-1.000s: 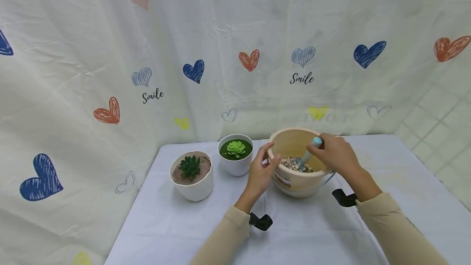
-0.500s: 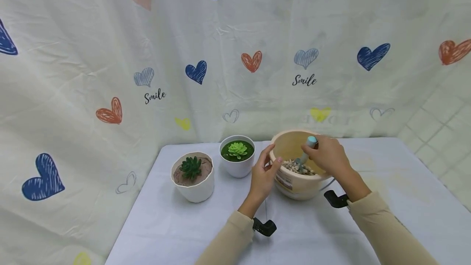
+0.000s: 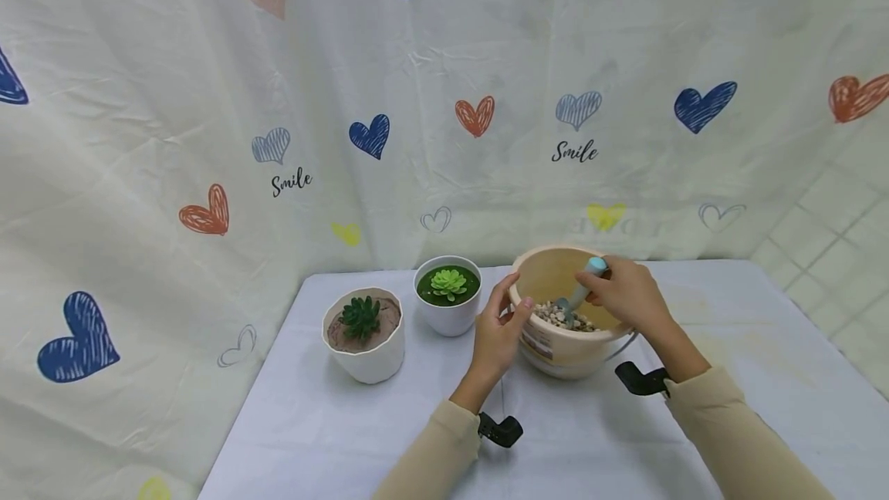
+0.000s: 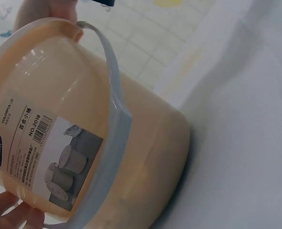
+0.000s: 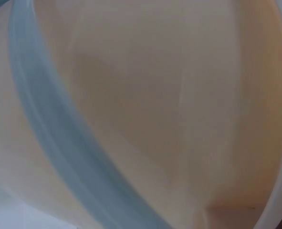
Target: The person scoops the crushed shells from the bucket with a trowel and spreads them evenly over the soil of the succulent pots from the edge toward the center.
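A cream plastic bucket (image 3: 576, 352) stands on the table with small pebbles (image 3: 553, 313) inside. My left hand (image 3: 495, 334) holds its left rim between thumb and fingers. My right hand (image 3: 630, 295) grips the blue-topped handle of a small trowel (image 3: 580, 296), whose grey blade dips into the pebbles. In the left wrist view, my left fingers (image 4: 16, 214) touch the bucket's side near a printed label (image 4: 45, 152), and the grey-blue bail handle (image 4: 113, 90) hangs down. The right wrist view holds only the bucket wall (image 5: 145, 95) and bail; the right hand is outside it.
Left of the bucket is a white pot (image 3: 447, 320) with a light green succulent (image 3: 447, 282). Farther left sits another white pot (image 3: 371, 365) with a dark green succulent (image 3: 360, 318) in brown filling. A heart-print curtain (image 3: 430, 176) hangs behind the white-covered table (image 3: 312, 438).
The trowel and right hand first shift left, then slightly back right, with the blade staying among the pebbles. My left hand stays on the bucket rim. The bucket's base tips down level with the table.
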The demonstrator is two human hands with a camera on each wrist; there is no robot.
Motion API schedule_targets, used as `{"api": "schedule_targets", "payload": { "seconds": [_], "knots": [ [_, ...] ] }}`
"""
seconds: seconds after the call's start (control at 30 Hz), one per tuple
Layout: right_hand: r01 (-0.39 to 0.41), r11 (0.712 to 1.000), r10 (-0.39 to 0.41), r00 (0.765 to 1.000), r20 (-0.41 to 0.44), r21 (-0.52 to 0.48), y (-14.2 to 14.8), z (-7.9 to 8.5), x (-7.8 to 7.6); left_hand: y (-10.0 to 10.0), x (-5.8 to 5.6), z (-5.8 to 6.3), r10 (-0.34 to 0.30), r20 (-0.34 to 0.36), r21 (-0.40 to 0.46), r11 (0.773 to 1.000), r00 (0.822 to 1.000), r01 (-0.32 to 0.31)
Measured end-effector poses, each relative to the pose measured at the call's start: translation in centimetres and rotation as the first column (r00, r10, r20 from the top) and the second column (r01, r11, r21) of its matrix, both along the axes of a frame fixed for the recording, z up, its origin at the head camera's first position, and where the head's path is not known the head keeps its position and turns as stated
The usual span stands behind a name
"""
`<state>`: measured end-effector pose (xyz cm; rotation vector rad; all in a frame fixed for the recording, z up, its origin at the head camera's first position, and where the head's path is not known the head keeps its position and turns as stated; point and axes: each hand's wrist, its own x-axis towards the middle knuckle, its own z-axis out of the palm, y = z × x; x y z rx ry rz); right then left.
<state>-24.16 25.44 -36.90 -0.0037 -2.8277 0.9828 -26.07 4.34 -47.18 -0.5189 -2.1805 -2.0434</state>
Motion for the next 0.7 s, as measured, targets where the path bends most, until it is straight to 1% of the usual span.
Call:
{"api": "schedule_targets", "payload": {
  "seconds": [0.1, 0.23, 0.33, 0.43, 0.6, 0.7],
  "knots": [
    [0.004, 0.999, -0.003, 1.0, 0.009, -0.037, 0.22, 0.02, 0.04, -0.01, 0.01, -0.03, 0.002, -0.006, -0.006, 1.0, 1.0, -0.002],
    [0.001, 0.992, 0.004, 0.999, 0.042, -0.127, 0.62, 0.15, 0.04, 0.0, -0.02, -0.08, -0.004, -0.02, -0.003, 1.0, 1.0, 0.003],
    [0.003, 0.978, 0.012, 0.998, 0.07, -0.21, 0.76, 0.33, 0.0, 0.02, -0.08, -0.11, -0.005, -0.025, 0.004, 1.0, 1.0, 0.005],
    [0.015, 0.962, 0.009, 0.996, 0.085, -0.271, 0.81, 0.36, -0.06, 0.03, -0.15, -0.1, -0.002, -0.024, 0.008, 1.0, 1.0, 0.002],
    [0.037, 0.94, -0.011, 0.997, 0.08, -0.338, 0.87, 0.28, 0.04, -0.03, -0.11, -0.14, -0.007, -0.02, 0.01, 1.0, 1.0, 0.007],
    [0.037, 0.929, -0.011, 0.997, 0.073, -0.368, 0.93, 0.18, 0.1, -0.07, -0.06, -0.21, -0.007, -0.015, 0.005, 1.0, 1.0, 0.007]
  ]
}}
